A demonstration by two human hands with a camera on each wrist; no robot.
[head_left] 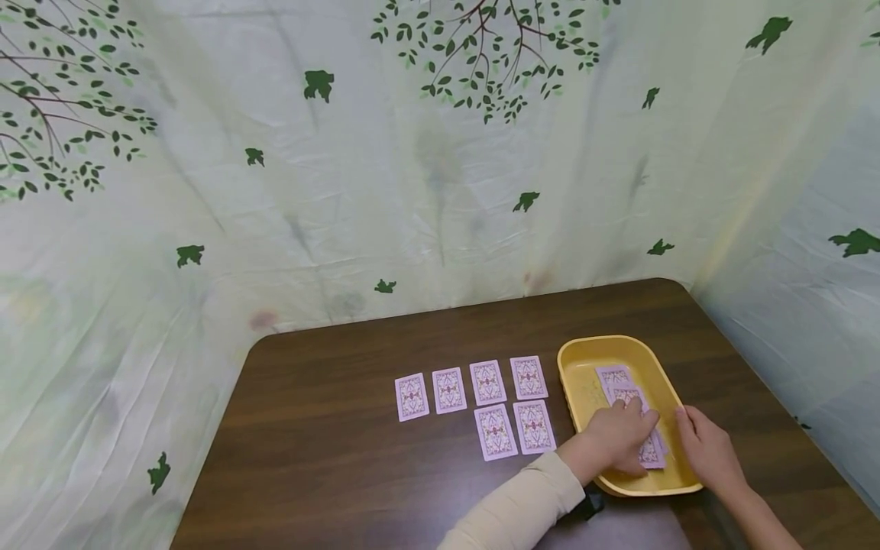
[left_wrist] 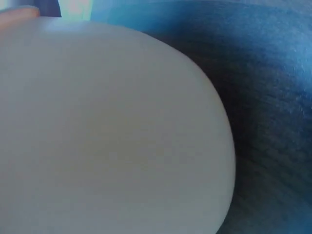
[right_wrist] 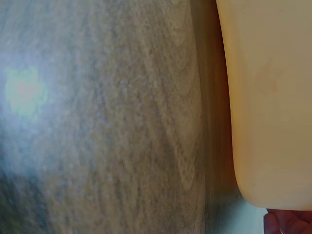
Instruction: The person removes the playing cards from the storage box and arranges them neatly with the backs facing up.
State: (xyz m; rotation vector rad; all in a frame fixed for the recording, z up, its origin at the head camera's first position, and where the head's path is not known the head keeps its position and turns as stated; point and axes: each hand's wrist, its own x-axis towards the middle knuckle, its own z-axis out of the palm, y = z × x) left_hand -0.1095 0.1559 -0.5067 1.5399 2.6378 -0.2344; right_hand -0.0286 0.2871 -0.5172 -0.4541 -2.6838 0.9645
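My right hand (head_left: 713,452) grips the rim of the yellow tray (head_left: 584,365); only the right wrist view shows fingers (right_wrist: 288,224) by its outer wall. The head view alone shows playing cards (head_left: 651,456) inside, under my left hand (head_left: 616,435). Whether that hand pinches one, I can't tell. Six face-down cards (head_left: 488,382) lie beside the tray.

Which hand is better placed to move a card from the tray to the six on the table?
Probably the left hand: it reaches into the yellow tray, over the loose cards there, from the side nearer the six laid-out cards. The right hand holds the tray's right rim.
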